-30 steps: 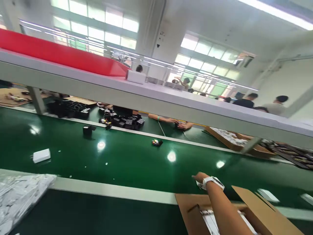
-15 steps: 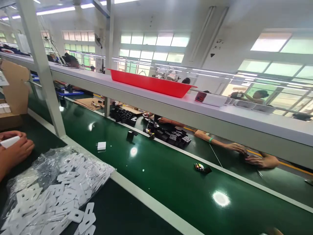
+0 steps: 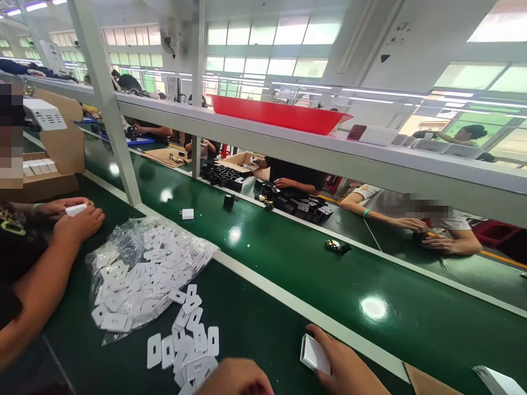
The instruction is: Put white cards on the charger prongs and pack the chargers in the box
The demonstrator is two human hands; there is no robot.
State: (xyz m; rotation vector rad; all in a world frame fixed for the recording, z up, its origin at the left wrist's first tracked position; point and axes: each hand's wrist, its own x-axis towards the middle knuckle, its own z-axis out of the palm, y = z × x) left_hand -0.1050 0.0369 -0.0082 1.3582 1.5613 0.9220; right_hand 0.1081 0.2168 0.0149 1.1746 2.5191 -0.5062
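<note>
Head view looks down at a dark green tabletop (image 3: 255,334). The person's right hand (image 3: 346,367) is at the bottom edge, reaching forward and turned on its side. Its fingers (image 3: 319,334) curl around a small white box (image 3: 315,354) and grip it, and the box sits tilted in the hand. The left hand (image 3: 236,378) shows only its back at the bottom edge, so you cannot tell if its fingers are open or closed. It is close to a pile of white punched cards (image 3: 189,345), which lies on the tabletop. Just beside the pile is a clear plastic bag (image 3: 132,274) full of more cards. Farther left, a co-worker's hands (image 3: 78,216) hold another white box (image 3: 76,209). Past a pale rail (image 3: 313,312), a green conveyor belt (image 3: 395,285) runs beside the tabletop, and a red tray (image 3: 280,112) sits on a high shelf (image 3: 288,134).
</note>
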